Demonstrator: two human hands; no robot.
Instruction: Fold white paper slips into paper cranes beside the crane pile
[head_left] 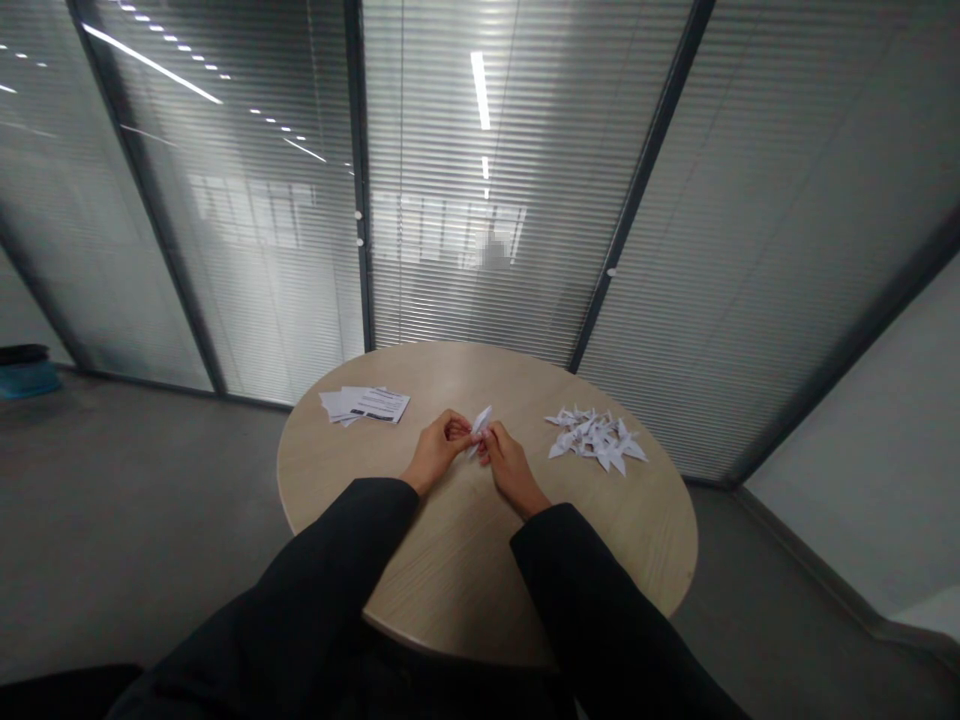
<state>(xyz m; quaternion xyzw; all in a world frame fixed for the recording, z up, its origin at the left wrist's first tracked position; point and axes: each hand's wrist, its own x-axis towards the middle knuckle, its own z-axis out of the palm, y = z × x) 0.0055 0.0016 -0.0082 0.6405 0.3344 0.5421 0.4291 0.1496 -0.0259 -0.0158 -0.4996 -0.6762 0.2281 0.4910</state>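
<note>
Between my two hands, over the middle of the round table, is a small folded white paper piece [482, 418], narrow and pointed at its upper end. My left hand [443, 443] pinches it from the left, thumb against fingers. From the other side my right hand [507, 460] grips it the same way. The fingers hide the paper's lower part, so its full shape cannot be made out. To the right lies a heap of folded white paper cranes [596, 437]. On the left rests a small stack of white paper sheets [367, 404], some with dark print.
The round wooden table [450, 570] stands close to a glass partition with blinds [480, 290]. A blue container with a dark top [28, 375] sits on the grey floor [150, 500] at the far left. A white wall [870, 440] rises at the right.
</note>
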